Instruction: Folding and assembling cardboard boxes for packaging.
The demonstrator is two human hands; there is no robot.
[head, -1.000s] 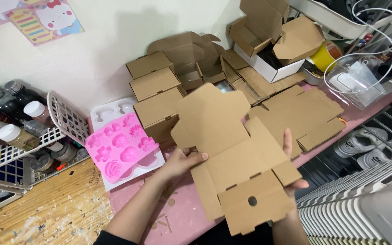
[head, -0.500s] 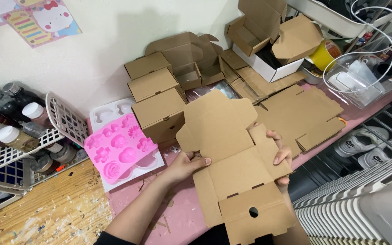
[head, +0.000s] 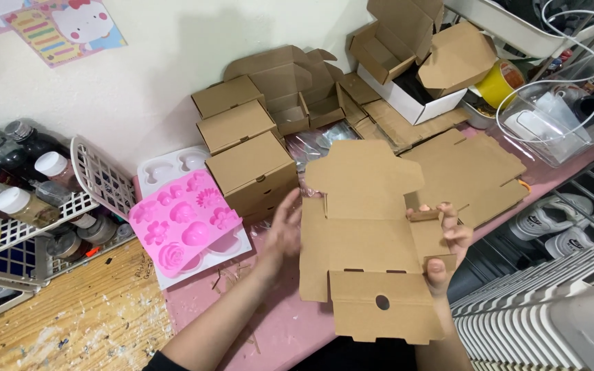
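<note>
Cardboard blank [head: 366,240], die-cut and unfolded, is being held above the pink table edge [head: 290,330], just in front of the person's body. Right hand [head: 445,244] is pinching the side flap, fingers curled over its edge and thumb underneath. Left hand [head: 284,230] is resting open and flat against the opposite edge, bracing rather than gripping. Judging by its look, the blank is light and stiff across the panels but ready to bend at the scored lines, so the plain panel edges seem the better hold; thin tabs could crease. Beyond the left hand, stacked finished boxes [head: 249,161] and a pink silicone mould [head: 187,220] are sitting close by. Compared with a second ago, the sheet is tilting nearer upright, and the right hand has shifted from the lower corner up to the side flap.
</note>
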